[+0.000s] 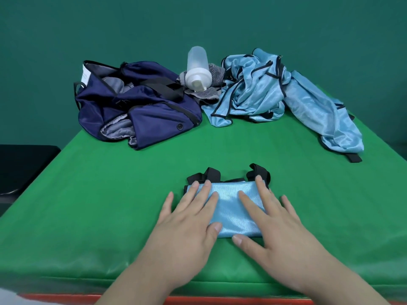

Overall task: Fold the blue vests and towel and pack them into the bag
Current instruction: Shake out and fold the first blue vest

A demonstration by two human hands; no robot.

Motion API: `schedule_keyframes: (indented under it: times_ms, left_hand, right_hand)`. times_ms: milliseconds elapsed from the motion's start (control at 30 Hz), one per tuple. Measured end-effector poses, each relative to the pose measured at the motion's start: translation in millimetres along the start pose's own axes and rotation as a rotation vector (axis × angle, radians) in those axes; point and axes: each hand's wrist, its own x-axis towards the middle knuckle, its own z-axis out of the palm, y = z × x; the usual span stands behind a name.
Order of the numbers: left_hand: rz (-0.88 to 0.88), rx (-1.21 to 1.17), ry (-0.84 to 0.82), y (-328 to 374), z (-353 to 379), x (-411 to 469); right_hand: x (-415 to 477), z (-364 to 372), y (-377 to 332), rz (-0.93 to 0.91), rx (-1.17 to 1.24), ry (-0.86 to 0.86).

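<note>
1. Two hands are in view, both reaching forward from the near edge with bare forearms.
2. The left hand (187, 219) lies palm down, fingers straight and spread. Its fingers press the left part of the folded vest (233, 205), the little finger is off on the green worktop (110, 194), and the thumb rests by the vest's near edge. It grips nothing.
3. The right hand (273, 219) mirrors it: flat, fingers splayed wide, pressing the right part of the same vest, with the thumb on the worktop at the near edge and the little finger off the cloth to the right. It grips nothing either.
4. One folded vest lies under the hands, a light blue compact rectangle at the near middle of the worktop. Its black straps (211, 173) bunch along its far edge.
5. At the far left lies one navy bag (149, 106), slumped and open, with grey lining showing.
6. Just right of the bag, one clear bottle (197, 67) with a white cap lies on its side on one grey striped towel (207, 93).
7. At the far right is a crumpled heap of blue vests (259, 89), touching the towel. How many it holds cannot be told. One more vest (319, 113) trails from it toward the right edge.
</note>
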Motion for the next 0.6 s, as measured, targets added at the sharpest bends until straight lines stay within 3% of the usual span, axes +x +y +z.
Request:
schedule_keyframes:
  times_ms: [333, 600]
  left_hand:
    - [-0.024, -0.043, -0.078, -56.9, -18.1, 3.9]
    - [-0.045, 0.032, -0.078, -146.8, -36.1, -10.9]
  right_hand:
    - [32.2, 5.9, -36.6, -0.069, -0.019, -0.038]
    - [86.1, 10.3, -108.6, -0.169, -0.048, -0.040]
